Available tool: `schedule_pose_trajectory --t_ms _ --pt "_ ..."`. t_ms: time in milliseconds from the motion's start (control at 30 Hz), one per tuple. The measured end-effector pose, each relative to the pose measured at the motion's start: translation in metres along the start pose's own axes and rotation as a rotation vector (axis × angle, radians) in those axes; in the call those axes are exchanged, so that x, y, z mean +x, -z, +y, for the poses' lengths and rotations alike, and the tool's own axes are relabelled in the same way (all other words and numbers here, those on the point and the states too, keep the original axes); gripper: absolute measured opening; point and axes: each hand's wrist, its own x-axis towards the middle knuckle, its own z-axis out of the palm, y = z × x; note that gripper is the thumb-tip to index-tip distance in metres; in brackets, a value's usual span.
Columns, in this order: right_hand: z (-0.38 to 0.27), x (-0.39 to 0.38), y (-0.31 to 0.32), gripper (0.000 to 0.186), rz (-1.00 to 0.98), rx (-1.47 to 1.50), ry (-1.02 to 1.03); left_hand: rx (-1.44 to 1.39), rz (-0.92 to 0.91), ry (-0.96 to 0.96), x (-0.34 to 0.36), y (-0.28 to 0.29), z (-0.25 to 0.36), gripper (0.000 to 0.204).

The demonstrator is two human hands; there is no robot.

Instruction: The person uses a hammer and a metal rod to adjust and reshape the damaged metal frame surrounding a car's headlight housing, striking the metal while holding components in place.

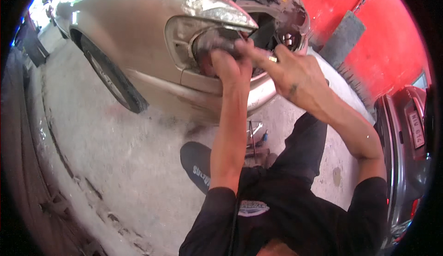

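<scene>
A beige car's front corner (147, 34) fills the upper middle, with a bare headlight opening (177, 41) in its fender. Inside that opening sits a dark, rounded part (200, 46), smeared by motion. My left hand (226, 64) reaches up to this part, and blur hides what its fingers do. From the right comes my right hand (295, 73), its fingers curled beside the left one. A small shiny bit (273, 59) shows at its fingers, too unclear to name.
On the floor below the bumper (203, 83) lie a wrench (258, 127) and a blue-handled tool (265, 137). The front wheel (108, 73) is at left. A grey panel (344, 36) leans on the red wall (387, 34); another car (406, 150) stands at right.
</scene>
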Motion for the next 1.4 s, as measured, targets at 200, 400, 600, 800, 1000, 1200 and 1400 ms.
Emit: schedule_pose_trajectory --t_ms 200,400,600,800,1000,1200,1400 --pt "0.034 -0.014 -0.019 0.087 0.195 -0.143 -0.011 0.033 -0.098 -0.078 0.003 -0.004 -0.006 0.036" --pt "0.020 -0.028 -0.002 0.085 0.081 -0.059 0.145 -0.119 -0.350 -0.050 0.006 0.010 -0.008 0.033" --pt "0.032 -0.019 -0.019 0.084 0.129 -0.065 0.003 0.001 0.040 -0.074 0.004 -0.010 -0.012 0.033" --pt "0.025 -0.022 -0.013 0.079 0.009 -0.088 0.040 0.089 -0.245 -0.101 0.011 0.022 -0.016 0.031" --pt "0.029 -0.026 -0.009 0.088 0.103 -0.057 0.148 0.066 -0.295 -0.118 0.000 0.012 -0.013 0.032" --pt "0.047 -0.035 -0.022 0.086 0.137 -0.070 -0.005 0.035 0.087 -0.064 -0.009 -0.013 -0.016 0.038" --pt "0.061 -0.029 -0.034 0.089 0.215 -0.048 -0.021 0.062 -0.183 -0.033 0.006 0.014 -0.015 0.046"
